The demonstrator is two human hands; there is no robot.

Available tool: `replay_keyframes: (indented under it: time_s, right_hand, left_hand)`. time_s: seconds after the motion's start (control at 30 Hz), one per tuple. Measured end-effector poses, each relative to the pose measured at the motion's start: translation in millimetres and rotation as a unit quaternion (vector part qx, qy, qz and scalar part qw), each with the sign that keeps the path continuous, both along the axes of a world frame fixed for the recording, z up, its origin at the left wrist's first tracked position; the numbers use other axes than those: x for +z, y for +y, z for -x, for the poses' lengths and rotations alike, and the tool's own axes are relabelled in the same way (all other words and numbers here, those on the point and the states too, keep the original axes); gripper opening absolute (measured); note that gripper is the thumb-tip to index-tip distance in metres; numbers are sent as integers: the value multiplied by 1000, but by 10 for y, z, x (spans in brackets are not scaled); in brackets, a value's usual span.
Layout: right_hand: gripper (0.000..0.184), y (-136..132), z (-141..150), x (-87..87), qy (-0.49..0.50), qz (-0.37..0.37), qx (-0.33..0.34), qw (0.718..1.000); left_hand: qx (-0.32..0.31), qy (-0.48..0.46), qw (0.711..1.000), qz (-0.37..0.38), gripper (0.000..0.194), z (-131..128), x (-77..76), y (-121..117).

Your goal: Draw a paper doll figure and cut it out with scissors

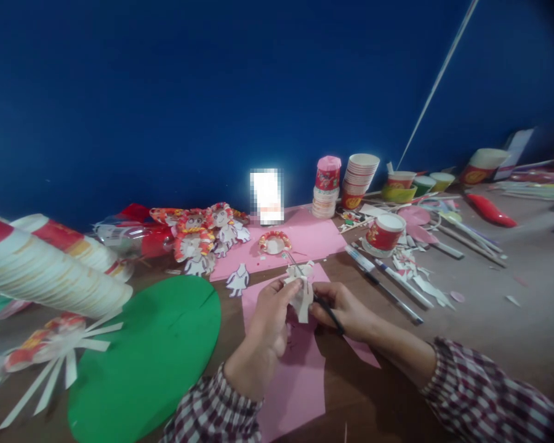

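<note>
My left hand [272, 314] pinches a small piece of white paper [303, 301] between thumb and fingers, above the pink paper sheet [300, 381]. In my right hand [344, 307] are scissors [327, 312] with black handles; their blades reach to the white paper, partly hidden behind it. A white paper cutout [238, 280] shaped like a small dressed body lies on the table to the left of my hands. Beyond them, a red-and-yellow paper ring [275, 243] rests on another pink sheet [318, 232].
Several paper dolls [198, 237] are piled at back left. Stacked paper cups [50, 264] lean beside a green paper disc [152, 351]. To the right are markers [404, 283], a red paper cup [384, 234], paper scraps [415, 267] and a red object [492, 209]. A blue wall [166, 92] stands behind.
</note>
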State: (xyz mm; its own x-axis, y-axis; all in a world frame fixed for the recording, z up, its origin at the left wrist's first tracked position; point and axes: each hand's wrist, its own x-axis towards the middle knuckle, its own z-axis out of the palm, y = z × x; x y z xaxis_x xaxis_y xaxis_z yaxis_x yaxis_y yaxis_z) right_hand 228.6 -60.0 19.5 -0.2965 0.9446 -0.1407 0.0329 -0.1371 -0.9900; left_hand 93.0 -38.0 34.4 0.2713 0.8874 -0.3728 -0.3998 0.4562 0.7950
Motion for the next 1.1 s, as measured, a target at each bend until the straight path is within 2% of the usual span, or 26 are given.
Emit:
replay_keyframes:
  time_s: [0.37,0.6,0.8,1.1]
  right_hand:
    - [10,-14,24,-39,61,28,3,998]
    - [8,-18,27,-42,61,35,2,998]
    - [19,-28,41,-48,60,39,0,997]
    - [17,-27,44,-14,53,35,-7,998]
  left_hand:
    - [-4,7,1000,-10,15,-1,-11,18]
    - [2,-2,1000,-4,15,-3,-18,2]
    - [7,-16,1000,4,17,-14,-6,-9]
    - [14,-33,999,22,17,-23,-11,-1]
